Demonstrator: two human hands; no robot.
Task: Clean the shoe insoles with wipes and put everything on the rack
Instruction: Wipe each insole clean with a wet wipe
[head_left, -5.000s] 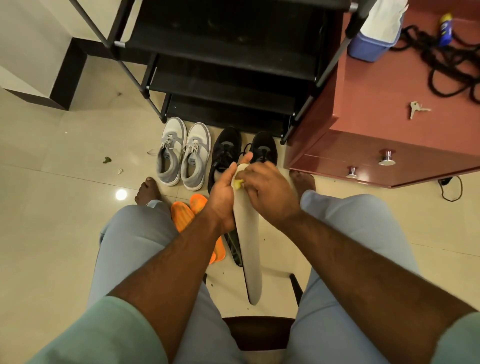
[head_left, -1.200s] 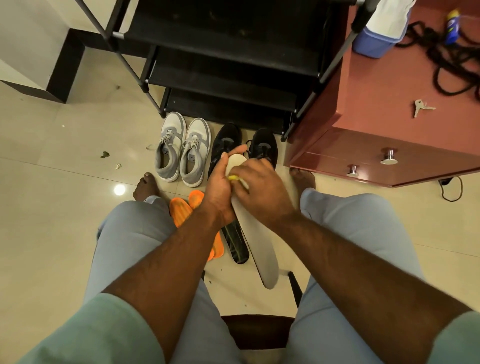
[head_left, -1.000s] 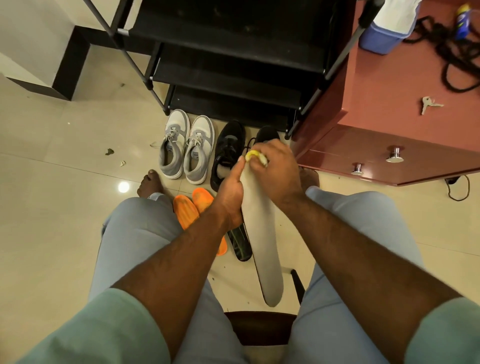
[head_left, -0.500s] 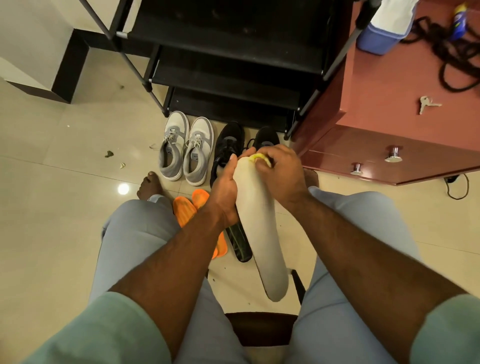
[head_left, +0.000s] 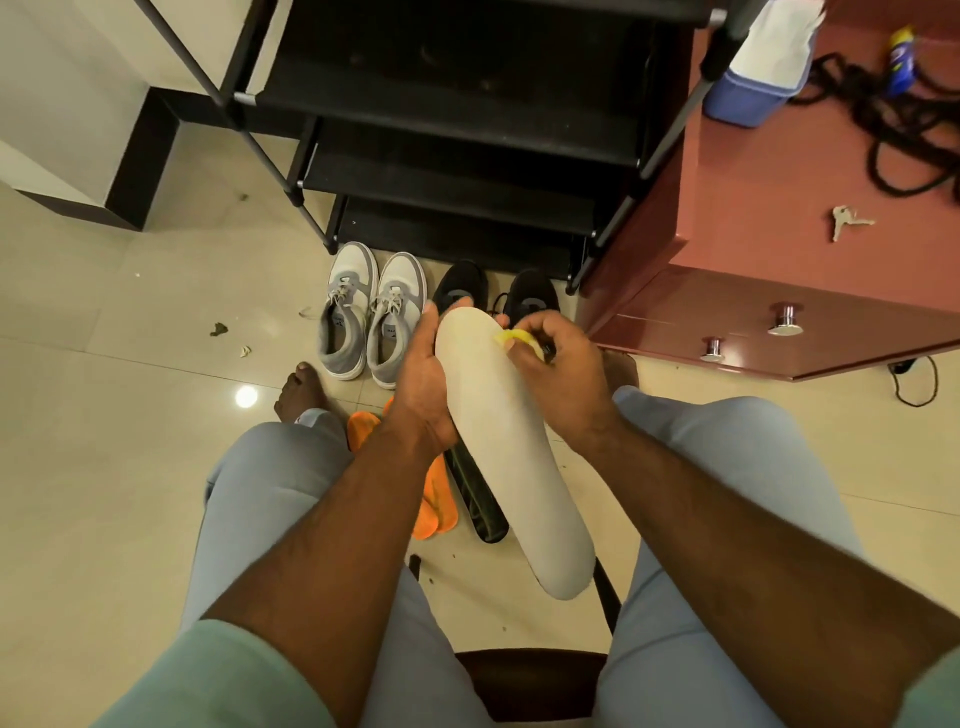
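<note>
The insole (head_left: 511, 457), a pale one, is held up over the person's lap, toe end toward the rack (head_left: 457, 130). It looks light, thin and bendy, so it should flex if held by one end; it is best gripped along an edge near the toe, as the left hand (head_left: 423, 384) does, its fingers wrapped round the left rim. The right hand (head_left: 558, 374) pinches a small yellow wipe (head_left: 511, 339) against the toe's right edge; the wipe looks soft and likely damp, easy to lose if gripped loosely. By count: one rack; one red cabinet (head_left: 805, 249) right of it; four shoes before the rack, two grey (head_left: 369, 312) and two black (head_left: 496, 291); four insoles, one held, two orange (head_left: 434, 499) and one dark (head_left: 478, 504) on the floor below it; one wipe.
</note>
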